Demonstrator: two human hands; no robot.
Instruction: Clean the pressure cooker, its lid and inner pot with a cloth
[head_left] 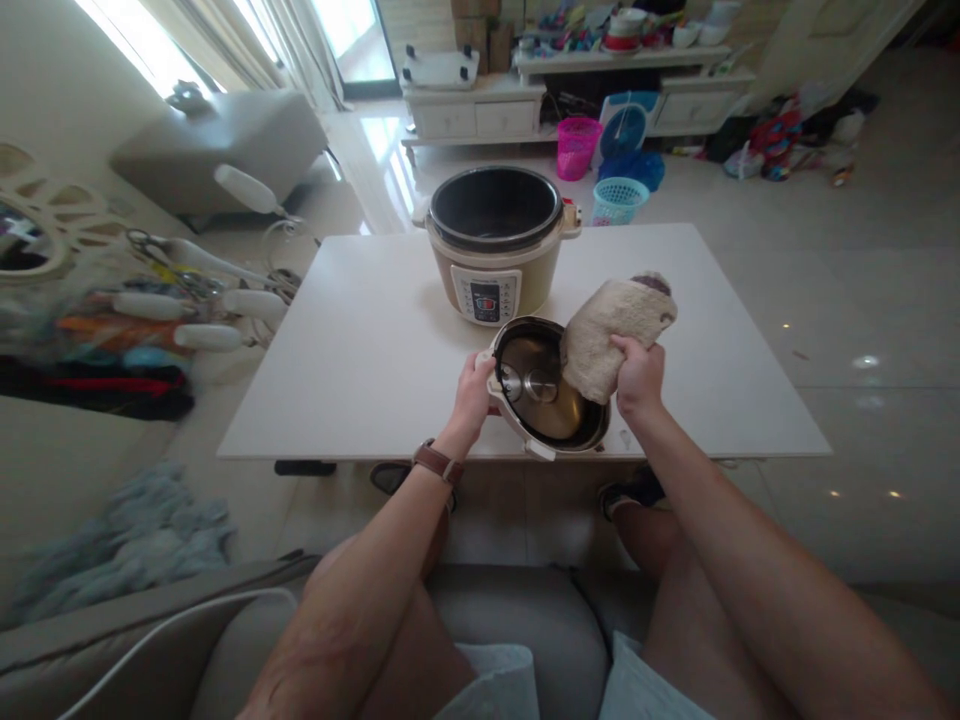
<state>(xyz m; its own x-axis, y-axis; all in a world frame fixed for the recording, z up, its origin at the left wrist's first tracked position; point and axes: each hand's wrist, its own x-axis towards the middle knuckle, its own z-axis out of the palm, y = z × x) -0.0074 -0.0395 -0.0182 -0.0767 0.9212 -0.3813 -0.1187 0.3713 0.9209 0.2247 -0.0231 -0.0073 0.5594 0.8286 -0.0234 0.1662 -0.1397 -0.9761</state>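
My left hand [472, 395] grips the left rim of a pressure cooker lid [536, 410], which is tilted so that its metallic underside faces me at the table's front edge. In my right hand [640, 378] is a beige cloth [604, 335], bunched up and lying against the lid's upper right rim. Fingers of the right hand are partly hidden by the cloth. Behind the lid stands the electric pressure cooker [491, 270], upright and uncovered, its dark inside showing and its control panel turned toward me.
The white table [360, 350] carries the cooker. Beyond it on the floor are a blue basket [619, 200] and a pink basket [577, 148]. A grey sofa [517, 610] is beneath me. To the left, a rack with white-tipped arms [210, 335] stands near the table's edge.
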